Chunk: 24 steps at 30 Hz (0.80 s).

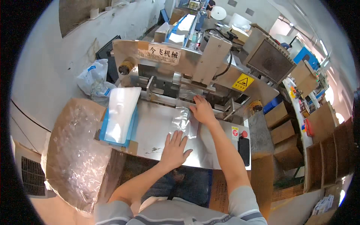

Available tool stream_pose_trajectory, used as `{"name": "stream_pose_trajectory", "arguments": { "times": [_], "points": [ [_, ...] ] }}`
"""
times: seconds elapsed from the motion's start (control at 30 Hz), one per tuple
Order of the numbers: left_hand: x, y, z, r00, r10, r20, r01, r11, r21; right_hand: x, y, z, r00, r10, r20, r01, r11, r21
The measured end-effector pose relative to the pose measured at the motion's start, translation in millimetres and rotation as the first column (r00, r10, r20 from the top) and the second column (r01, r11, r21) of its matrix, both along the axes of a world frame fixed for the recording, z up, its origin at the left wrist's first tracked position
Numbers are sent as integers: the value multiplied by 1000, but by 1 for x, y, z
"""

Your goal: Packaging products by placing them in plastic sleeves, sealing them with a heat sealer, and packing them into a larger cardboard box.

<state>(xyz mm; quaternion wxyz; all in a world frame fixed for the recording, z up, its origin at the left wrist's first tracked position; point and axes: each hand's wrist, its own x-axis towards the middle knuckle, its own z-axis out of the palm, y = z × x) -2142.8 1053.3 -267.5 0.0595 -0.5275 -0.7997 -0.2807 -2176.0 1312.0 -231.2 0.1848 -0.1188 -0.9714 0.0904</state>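
A clear plastic bag (181, 120) lies flat on the steel table (152, 120) of a machine, its far end reaching under the press head. My left hand (174, 150) is spread open, palm down, with its fingertips at the bag's near edge. Farther off, my right hand (203, 110) rests with stretched fingers on the film by the slot of the machine (157, 56). The fingertips of that hand come close to the press bar (198, 84). Whether the far end of the film is caught under the bar, I cannot tell.
A blue tray (133, 129) with a stack of white sheets (120, 112) stands left on the table. Left of it, a large carton (60, 129) holds crumpled clear plastic. A red button (244, 134) and a black phone-like slab (244, 152) sit at the right edge.
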Motion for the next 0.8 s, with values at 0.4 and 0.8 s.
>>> {"name": "stream_pose_trajectory", "arguments": {
  "times": [0.4, 0.8],
  "points": [
    [3, -3, -4, 1000, 23, -16, -23, 999, 24, -5, -4, 20, 999, -41, -9, 41, 999, 34],
    [2, -7, 1, 970, 176, 170, -207, 961, 186, -17, 7, 38, 986, -132, 100, 122, 988, 97]
  ]
}}
